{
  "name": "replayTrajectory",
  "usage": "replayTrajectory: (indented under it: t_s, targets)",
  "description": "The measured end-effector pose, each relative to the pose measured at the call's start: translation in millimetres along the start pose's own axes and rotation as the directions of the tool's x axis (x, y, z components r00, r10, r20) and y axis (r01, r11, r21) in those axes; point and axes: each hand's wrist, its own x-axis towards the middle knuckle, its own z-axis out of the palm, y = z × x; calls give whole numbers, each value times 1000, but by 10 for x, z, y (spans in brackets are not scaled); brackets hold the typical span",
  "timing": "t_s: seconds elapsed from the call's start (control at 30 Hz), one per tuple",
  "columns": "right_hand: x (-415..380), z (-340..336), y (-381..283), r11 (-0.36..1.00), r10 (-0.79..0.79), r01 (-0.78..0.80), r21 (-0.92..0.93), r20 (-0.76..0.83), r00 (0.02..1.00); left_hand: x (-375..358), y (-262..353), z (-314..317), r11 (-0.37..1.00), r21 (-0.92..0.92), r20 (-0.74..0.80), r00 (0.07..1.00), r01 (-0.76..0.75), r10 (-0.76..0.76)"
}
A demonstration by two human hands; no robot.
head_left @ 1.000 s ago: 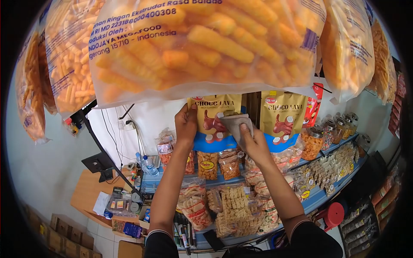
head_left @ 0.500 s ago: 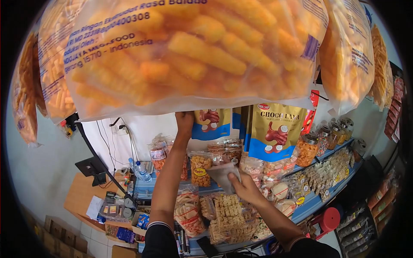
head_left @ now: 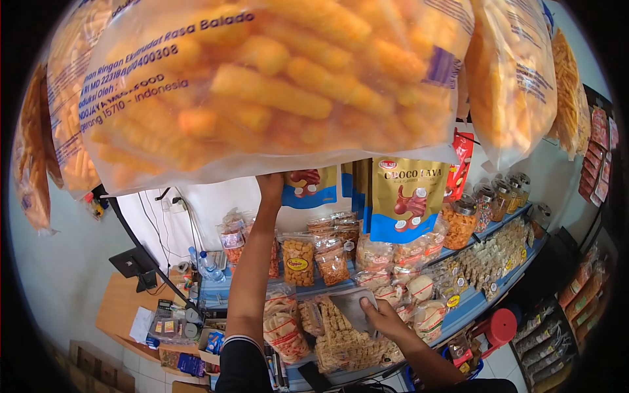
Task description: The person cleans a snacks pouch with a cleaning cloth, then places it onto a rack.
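My left hand (head_left: 270, 186) is raised beside a blue and gold pouch (head_left: 320, 195). A large hanging bag of orange snack sticks (head_left: 275, 92) hides its fingers, so its grip does not show. Lower down, my right hand (head_left: 388, 319) pinches a thin grey cloth (head_left: 352, 308), thumb on top. That cloth is above clear packs of pale noodle-like snacks (head_left: 344, 337). To the right of the left pouch hangs a Choco Lava pouch (head_left: 405, 200).
More snack bags (head_left: 514, 85) hang at the right. Lidded jars (head_left: 460, 223) and packed snacks stand on the blue shelf (head_left: 468, 301). A wooden desk (head_left: 116, 308) with a dark monitor (head_left: 131, 262) is at the left, a red stool (head_left: 499, 327) at the right.
My right hand has lowered with the grey cloth, from in front of the middle snack packs to above the noodle-like packs. My left hand remains raised by the pouch. The view has shifted slightly.
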Motion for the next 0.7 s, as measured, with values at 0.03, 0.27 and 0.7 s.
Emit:
replayTrajectory:
  t_s: [0.03,0.27,0.7]
  targets:
    - [-63,-7,4,1000,17,-16,18,-19,1000,-38,77,30,1000,-8,-12,1000,17,-17]
    - [-589,218,714,730,485,-399,555,-10,875,-149,277,-74,991,113,56,995,73,-80]
    - [-1696,266,1420,742,572,-340,578,-283,770,-1791,130,-426,935,169,-122,948,312,-294]
